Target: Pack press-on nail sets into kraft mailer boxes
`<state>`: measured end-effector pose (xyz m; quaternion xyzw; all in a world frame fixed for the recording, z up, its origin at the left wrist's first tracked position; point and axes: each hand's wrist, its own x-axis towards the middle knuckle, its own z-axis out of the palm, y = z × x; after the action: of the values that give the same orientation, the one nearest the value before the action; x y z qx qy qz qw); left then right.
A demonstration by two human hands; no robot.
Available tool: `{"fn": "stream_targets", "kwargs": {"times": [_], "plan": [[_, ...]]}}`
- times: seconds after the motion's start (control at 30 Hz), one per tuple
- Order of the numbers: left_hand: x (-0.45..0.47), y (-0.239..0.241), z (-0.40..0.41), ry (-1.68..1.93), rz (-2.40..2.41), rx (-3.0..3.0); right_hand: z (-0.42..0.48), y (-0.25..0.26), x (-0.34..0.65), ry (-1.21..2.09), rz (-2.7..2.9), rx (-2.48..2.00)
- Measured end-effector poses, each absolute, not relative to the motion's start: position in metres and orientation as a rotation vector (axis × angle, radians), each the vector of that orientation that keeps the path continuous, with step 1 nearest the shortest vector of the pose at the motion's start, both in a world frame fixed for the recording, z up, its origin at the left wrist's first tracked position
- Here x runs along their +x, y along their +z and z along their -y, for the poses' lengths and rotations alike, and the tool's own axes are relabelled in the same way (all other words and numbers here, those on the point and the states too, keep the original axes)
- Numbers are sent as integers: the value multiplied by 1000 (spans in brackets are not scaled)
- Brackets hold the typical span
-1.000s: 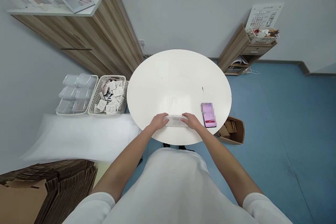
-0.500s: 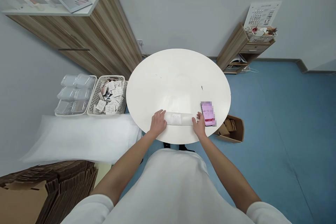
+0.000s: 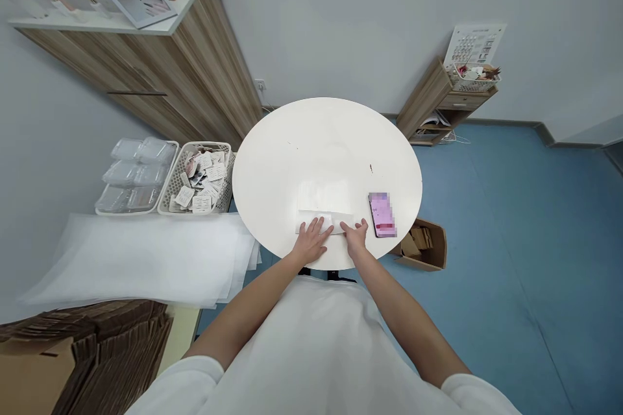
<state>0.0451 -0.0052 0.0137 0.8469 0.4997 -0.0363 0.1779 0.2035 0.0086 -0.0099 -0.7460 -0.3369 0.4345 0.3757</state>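
Note:
A narrow folded strip of translucent white wrapping sheet (image 3: 305, 216) lies flat near the front edge of the round white table (image 3: 324, 136). A small whiter packet shows through its middle, partly under my fingers; what it contains I cannot make out. My left hand (image 3: 311, 244) presses on the strip with fingers spread. At the strip's right end is my right hand (image 3: 355, 238), thumb over the sheet and fingers curled at its edge. To the right of that hand lies a phone (image 3: 382, 214) with a pink screen, partly pixelated.
At the left are a stack of white sheets (image 3: 141, 259), a basket of small cards (image 3: 168, 198), a tray of clear plastic boxes (image 3: 129, 174) and folded cardboard (image 3: 121, 350). An open cardboard box (image 3: 438, 253) stands on the floor at right, below the table edge.
My left hand has moved from the strip's left end toward its middle and flattened onto it. My right hand has shifted left with the strip's right end. The view has tilted slightly.

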Motion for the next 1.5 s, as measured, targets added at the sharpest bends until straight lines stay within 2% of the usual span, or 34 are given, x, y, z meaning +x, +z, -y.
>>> {"fn": "stream_targets", "kwargs": {"times": [0.23, 0.4, 0.73, 1.0, 1.07, 1.2, 1.27, 1.4, 1.5], "plan": [[49, 12, 7, -124, -1423, 2425, -41, 8, 221, 1549, 829, -1835], [48, 13, 15, -87, -1347, 2430, -40, 19, 218, 1695, 891, -1759], [35, 21, 16, 497, -1522, 2048, -47, 33, 190, 1908, 956, -1635], [38, 25, 15, 172, -1315, 2434, -48, 31, 189, 1933, 1069, -1638], [34, 23, 15, 114, -1306, 2454, -47, 30, 196, 1803, 1233, -1686], [26, 22, 18, 77, -1259, 2450, -34, 25, 211, 1168, 1874, -1791], [24, 23, 20, 81, -1252, 2418, -24, 20, 213, 950, 2150, -1761], [25, 24, 29, 165, -1317, 2282, -9, 7, 202, 677, 2552, -1665], [25, 20, 38, 319, -1677, 1918, -6, 1, 192, 544, 2666, -1703]]}}
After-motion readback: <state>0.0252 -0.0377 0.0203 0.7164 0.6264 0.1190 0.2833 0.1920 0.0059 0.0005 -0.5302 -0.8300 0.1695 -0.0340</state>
